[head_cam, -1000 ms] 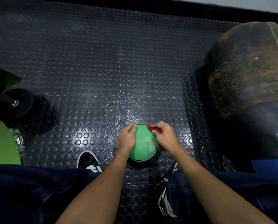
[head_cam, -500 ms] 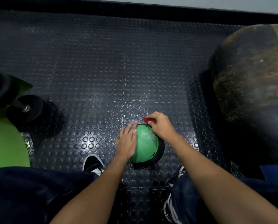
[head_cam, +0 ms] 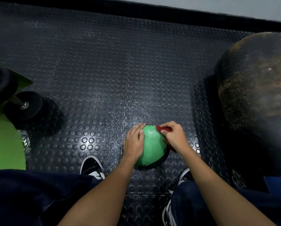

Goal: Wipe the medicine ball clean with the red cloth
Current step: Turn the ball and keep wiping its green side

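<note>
Medicine ball (head_cam: 151, 144) in the head view sits on the studded black floor mat (head_cam: 87, 79) just ahead of two shoes (head_cam: 91, 167), round, green face up, black band along its near-right edge; left hand (head_cam: 134, 144) lies flat-fingered on its left side, right hand (head_cam: 174, 136) pinches the red cloth (head_cam: 165, 128) against its far-right side.

One head-worn wide-angle view looks steeply down and a little forward at the studded floor (head_cam: 90, 66), close over the person's knees (head_cam: 30, 191) and forearms (head_cam: 104, 193) (edges bow), the medicine ball (head_cam: 152, 144) just below centre
</note>
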### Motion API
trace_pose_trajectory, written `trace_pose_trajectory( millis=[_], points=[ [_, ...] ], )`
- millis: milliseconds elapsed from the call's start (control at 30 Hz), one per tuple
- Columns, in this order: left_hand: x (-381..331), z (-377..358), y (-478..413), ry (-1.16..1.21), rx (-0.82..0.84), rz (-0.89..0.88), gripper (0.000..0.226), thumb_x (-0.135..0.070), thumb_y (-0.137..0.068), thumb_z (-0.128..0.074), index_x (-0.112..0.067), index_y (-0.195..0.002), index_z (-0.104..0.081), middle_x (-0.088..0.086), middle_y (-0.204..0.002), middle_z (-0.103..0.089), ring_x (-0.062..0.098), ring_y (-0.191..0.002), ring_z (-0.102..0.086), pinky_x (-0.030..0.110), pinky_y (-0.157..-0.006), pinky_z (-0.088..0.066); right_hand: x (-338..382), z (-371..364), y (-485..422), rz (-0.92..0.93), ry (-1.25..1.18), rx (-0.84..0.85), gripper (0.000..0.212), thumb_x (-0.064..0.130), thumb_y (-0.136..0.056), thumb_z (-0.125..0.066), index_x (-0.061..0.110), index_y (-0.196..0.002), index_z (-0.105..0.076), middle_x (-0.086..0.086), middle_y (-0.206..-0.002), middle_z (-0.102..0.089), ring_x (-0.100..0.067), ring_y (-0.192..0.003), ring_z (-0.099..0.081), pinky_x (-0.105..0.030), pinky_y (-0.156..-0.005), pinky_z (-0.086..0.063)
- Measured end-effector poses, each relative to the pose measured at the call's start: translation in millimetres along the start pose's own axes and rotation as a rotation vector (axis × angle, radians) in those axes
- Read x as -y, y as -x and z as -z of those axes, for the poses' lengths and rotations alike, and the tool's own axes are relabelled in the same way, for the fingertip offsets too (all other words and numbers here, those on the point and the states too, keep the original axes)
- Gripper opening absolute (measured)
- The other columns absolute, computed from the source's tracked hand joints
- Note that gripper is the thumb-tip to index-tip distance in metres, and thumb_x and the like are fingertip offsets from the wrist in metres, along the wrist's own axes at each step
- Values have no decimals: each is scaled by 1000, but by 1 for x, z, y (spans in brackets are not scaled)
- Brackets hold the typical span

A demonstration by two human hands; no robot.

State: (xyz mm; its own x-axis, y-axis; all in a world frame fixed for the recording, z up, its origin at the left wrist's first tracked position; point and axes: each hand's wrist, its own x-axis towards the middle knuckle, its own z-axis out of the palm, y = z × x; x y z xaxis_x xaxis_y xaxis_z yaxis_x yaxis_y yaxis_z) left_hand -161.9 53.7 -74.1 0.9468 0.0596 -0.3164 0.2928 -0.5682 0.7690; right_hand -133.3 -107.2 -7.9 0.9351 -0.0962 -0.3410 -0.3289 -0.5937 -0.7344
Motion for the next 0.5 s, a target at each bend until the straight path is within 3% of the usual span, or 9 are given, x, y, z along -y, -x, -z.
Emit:
trace_pose_trajectory(
  millis=[67,200,367,433,500],
  points=[
    [-2,0,2,-9,9,6,58,-52,-98,-15,-37,-148,-42,-10,-157,-37,14,-145,-30,57,-119,-25,10,-5,-11,8,37,12,20,9,-88,-61,16,-105,-68,2,-102,-56,-12,-83,-56,-21,-68,-50],
    [-4,-2,-2,35,5,48,56,-53,-100,-17,-37,-146,-44,-10,-157,-39,18,-144,-34,59,-116,-29,3,-12,-10,34,103,10,18,16,-89,-63,17,-106,-68,9,-97,-54,-16,-102,-51,-27,-90,-40],
    [2,-2,-12,76,31,7,49,-43,-104,-21,-32,-141,-51,-4,-152,-47,19,-138,-43,57,-115,-33,-23,-7,32,105,-20,-59,15,8,-84,-66,20,-91,-66,13,-94,-55,-18,-100,-52,-29,-88,-41],
    [4,1,-13,78,34,-4,49,-43,-104,-22,-31,-142,-51,-3,-152,-47,19,-138,-43,57,-115,-33,-24,-2,30,105,-34,-41,15,5,-82,-67,18,-91,-68,10,-95,-57,-18,-99,-54,-35,-90,-46],
    [6,1,-12,82,24,9,50,-43,-104,-22,-31,-142,-51,-4,-152,-47,20,-138,-43,58,-114,-34,-15,1,15,62,-51,-36,15,8,-85,-64,16,-97,-68,8,-99,-56,-16,-100,-55,-30,-85,-52]
  ],
)
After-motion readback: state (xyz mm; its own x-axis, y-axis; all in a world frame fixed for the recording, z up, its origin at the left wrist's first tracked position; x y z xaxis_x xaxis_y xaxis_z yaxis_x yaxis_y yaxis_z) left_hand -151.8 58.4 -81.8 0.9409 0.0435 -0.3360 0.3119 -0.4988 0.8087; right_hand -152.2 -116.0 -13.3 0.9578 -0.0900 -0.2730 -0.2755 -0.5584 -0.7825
